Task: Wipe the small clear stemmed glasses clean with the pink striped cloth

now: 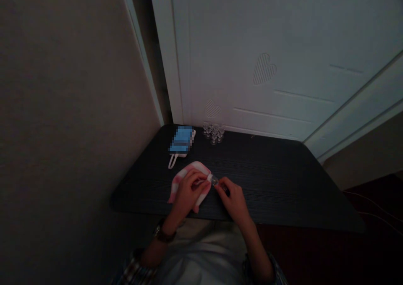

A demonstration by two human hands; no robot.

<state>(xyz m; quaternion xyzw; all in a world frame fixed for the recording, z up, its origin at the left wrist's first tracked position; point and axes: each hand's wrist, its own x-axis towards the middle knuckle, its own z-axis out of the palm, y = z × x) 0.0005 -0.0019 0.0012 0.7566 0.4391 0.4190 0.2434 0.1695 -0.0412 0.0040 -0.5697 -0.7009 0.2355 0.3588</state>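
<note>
Head view: small clear glass [215,180] at risk between two hands

Far beyond the hands, white door [283,45]. Under them, dark table [283,184], its near edge just below the wrists. Left hand [189,190] closed around pink-and-white cloth [181,180], fingers bunched into the fabric. Right hand [233,197] pinched, fingertips together on the small clear glass, held just right of the left hand and pressed against the cloth. Beyond the left hand, blue pack [181,141] with a white loop. Beyond the right fingertips and well apart, cluster of tiny glasses [214,133].

Likely trouble: slipping out of so slight a pinch, smooth glass against sliding fabric, then dropping to the table or rolling off the near edge toward the lap. Possibly also cracking under too hard a twist. Dim light, so exact grip hard to judge.
</note>
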